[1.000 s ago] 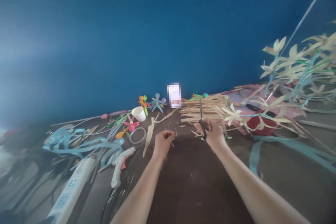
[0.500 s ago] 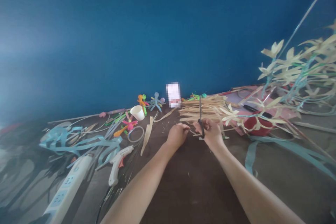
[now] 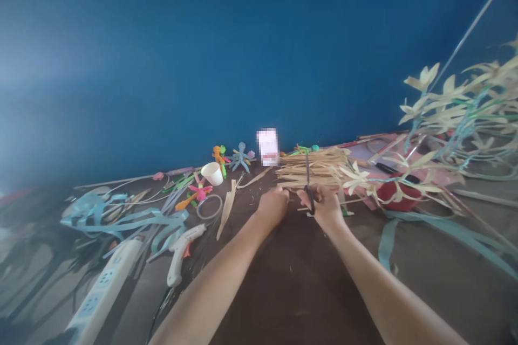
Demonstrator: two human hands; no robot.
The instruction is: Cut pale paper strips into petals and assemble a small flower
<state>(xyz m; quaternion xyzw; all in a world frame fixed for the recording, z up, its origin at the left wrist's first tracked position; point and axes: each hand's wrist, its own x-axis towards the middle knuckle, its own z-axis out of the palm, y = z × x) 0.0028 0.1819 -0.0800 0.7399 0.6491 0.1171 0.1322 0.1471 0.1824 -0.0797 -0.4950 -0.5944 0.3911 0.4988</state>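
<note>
Blue wall is rising behind the dark table. I am gripping black-handled scissors in my right hand, blades pointing toward the dried husk strips. My left hand is curling nearby, fingers drawn together; I cannot tell whether it is pinching anything.

From here the room looks dim and hazy, with a soft pale glare spreading over the left of the blue wall, its right side darker, faint shadows about the power strip, edges stretched and smeared, fine detail soft, and a pixelated patch glowing near the middle.
</note>
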